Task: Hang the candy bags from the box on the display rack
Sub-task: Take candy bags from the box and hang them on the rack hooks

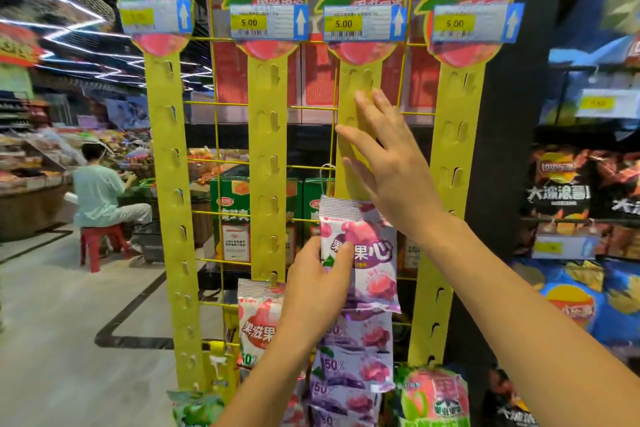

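Head view: left hand (317, 282) pinches glossy (crinkled) candy bag (367, 253).

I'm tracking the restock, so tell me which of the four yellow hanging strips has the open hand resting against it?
The third strip from the left: the right hand lies spread against it, above the purple candy bag held by the left hand.

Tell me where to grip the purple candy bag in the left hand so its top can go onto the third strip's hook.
Keep the left hand pinching the purple candy bag at its lower left edge, coming from the left. The bag stands upright, so this leaves its striped top seal free beneath the open right hand on the third strip.
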